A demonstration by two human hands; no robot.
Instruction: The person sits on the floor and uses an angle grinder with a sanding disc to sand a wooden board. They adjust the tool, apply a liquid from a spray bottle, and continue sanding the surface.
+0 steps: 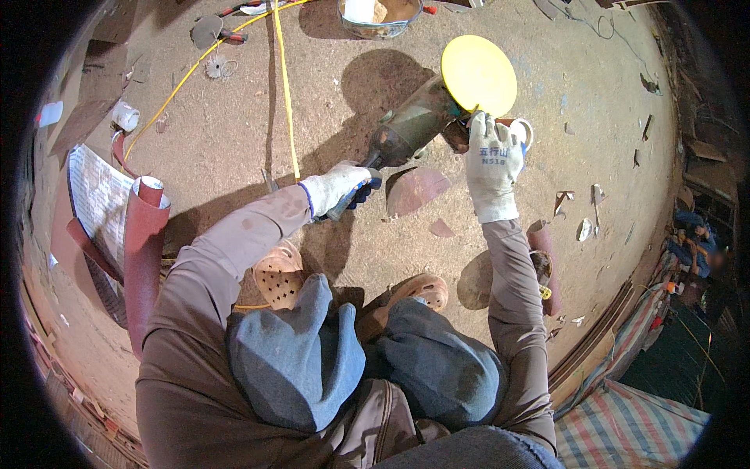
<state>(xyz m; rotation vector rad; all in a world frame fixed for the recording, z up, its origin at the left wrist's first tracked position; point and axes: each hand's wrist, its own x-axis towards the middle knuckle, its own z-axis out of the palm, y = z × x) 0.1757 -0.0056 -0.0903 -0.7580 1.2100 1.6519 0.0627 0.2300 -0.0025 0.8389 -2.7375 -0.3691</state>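
Note:
A dark green angle grinder (414, 125), dusty and scuffed, slants from lower left to upper right with a round yellow disc (479, 74) at its far end. My left hand (344, 190), in a white work glove with blue on the palm side, is wrapped round the grinder's rear handle. At the disc's lower rim, the fingers of my gloved right hand (494, 168) are bent and pressed together on its edge. Their tips are partly hidden. A white ring-shaped thing (522, 134) sits just beside that hand. Below the grinder lies a reddish-brown piece of sandpaper (418, 191).
Rolled red sandpaper (146, 227) stands at left by a printed sheet (98, 203). A yellow cord (284, 94) crosses the floor near a toothed disc (216, 67). A glass bowl (380, 23) is at the far edge. A striped sheet (633, 430) lies lower right; another person (694, 238) is beyond.

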